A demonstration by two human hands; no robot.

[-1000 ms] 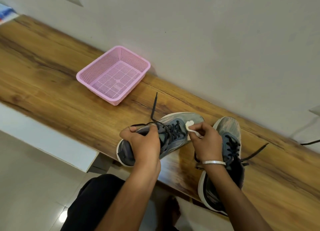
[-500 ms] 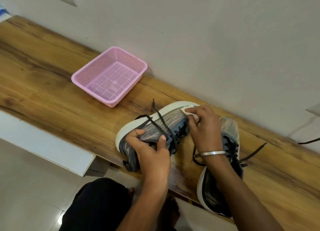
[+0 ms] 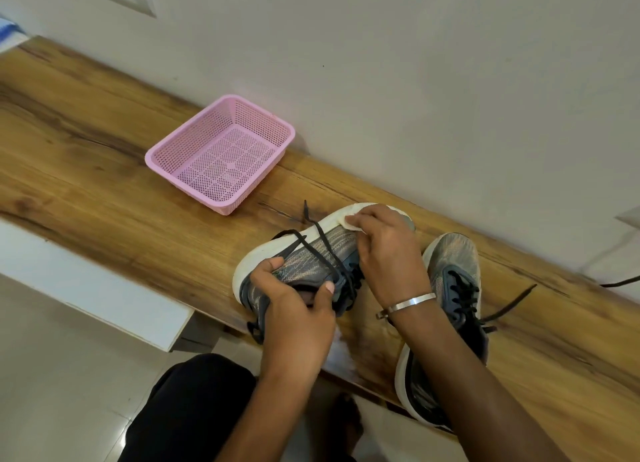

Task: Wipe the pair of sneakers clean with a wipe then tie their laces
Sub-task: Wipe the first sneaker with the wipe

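A grey knit sneaker [image 3: 311, 253] with a white sole lies tipped on its side on the wooden bench [image 3: 104, 170], its black laces loose. My left hand [image 3: 294, 309] grips its heel and collar. My right hand [image 3: 384, 250] presses a small white wipe [image 3: 349, 223] against the white sole near the toe. The second grey sneaker [image 3: 450, 288] stands upright to the right, partly hidden by my right forearm, with its laces untied and trailing.
A pink perforated plastic basket [image 3: 221, 153] holding nothing sits on the bench to the left, close to the white wall. The bench's front edge runs just below the sneakers. A black cable lies at the far right.
The held sneaker has been rolled from upright onto its side, sole edge now facing up. My right hand with the wipe has moved from the toe top onto the white sole.
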